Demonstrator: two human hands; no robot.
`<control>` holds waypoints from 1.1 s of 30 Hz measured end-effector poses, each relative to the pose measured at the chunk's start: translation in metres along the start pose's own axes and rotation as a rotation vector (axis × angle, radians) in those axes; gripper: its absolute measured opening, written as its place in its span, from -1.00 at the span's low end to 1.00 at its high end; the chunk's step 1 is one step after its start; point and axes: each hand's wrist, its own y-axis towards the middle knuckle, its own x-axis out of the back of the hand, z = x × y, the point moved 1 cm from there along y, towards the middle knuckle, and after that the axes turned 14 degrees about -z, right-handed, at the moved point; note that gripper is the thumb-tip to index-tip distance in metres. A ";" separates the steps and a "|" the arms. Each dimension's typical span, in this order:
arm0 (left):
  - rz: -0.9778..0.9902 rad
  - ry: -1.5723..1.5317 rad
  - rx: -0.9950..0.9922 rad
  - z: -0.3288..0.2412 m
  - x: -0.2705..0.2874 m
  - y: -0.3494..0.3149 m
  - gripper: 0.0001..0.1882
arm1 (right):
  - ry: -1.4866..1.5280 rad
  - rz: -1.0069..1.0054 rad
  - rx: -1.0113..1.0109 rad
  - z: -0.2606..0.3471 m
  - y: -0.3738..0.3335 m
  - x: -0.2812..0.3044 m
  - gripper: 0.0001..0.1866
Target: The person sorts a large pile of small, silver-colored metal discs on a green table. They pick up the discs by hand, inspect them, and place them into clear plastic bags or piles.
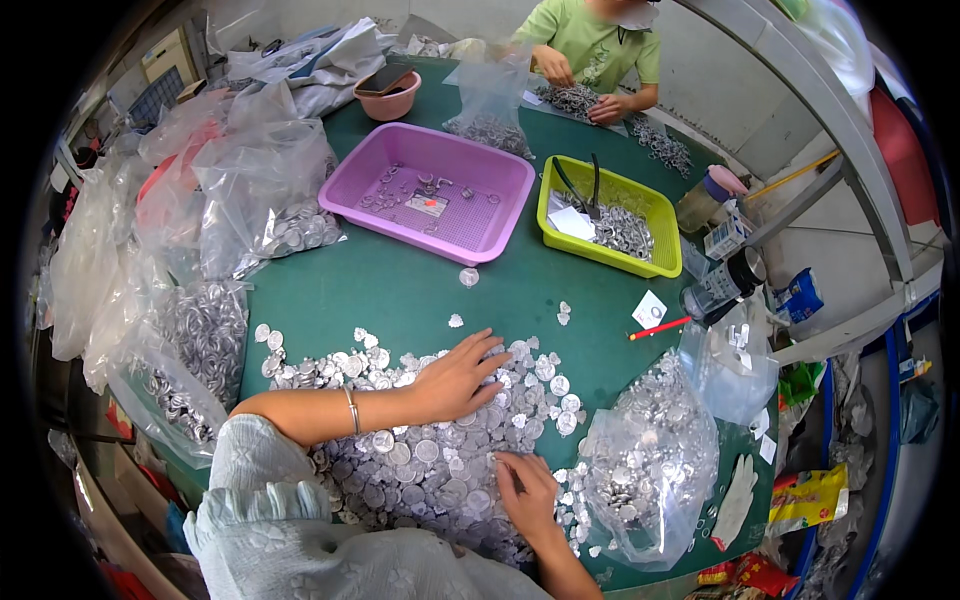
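Across the top of a wide pile of small silver metal discs (425,480), my left hand (460,380) lies with its fingers stretched out and spread to the right. A bracelet (352,410) circles that wrist. My right hand (530,492) rests at the pile's right side, its fingers loosely bent and touching the discs; thumb and forefinger look apart and I see nothing held. Just to its right stands a clear plastic bag (650,470) full of similar silver pieces. A few loose discs (468,277) lie farther out on the green table (400,290).
A purple basket (340,205) and a lime basket (655,262) with pliers (592,195) stand beyond the pile. Bags of metal rings (200,340) crowd the left. At right are a bottle (725,285), red pen (660,328) and glove (736,500). A co-worker (590,50) handles metal parts opposite.
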 end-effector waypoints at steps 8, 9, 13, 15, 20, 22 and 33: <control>-0.015 0.011 -0.004 -0.001 0.000 0.000 -0.56 | -0.008 0.011 -0.008 0.000 0.000 0.000 -0.86; -0.016 0.010 -0.003 -0.001 0.001 0.000 -0.56 | -0.011 0.015 -0.009 0.000 0.000 0.000 -0.86; -0.022 0.003 -0.008 -0.001 0.001 0.001 -0.56 | -0.014 0.013 -0.006 0.000 0.000 0.000 -0.86; -0.021 0.005 -0.009 0.000 0.001 0.000 -0.56 | -0.012 0.016 -0.012 0.000 0.001 0.000 -0.86; -0.023 0.003 -0.010 0.000 0.001 0.000 -0.56 | -0.010 0.016 -0.018 0.000 0.000 0.000 -0.86; -0.026 -0.004 -0.006 0.000 0.000 0.000 -0.56 | -0.014 0.016 -0.012 0.000 0.000 0.000 -0.86; -0.015 0.005 -0.003 0.000 0.000 0.000 -0.55 | -0.011 0.011 -0.008 -0.004 -0.002 -0.002 -0.86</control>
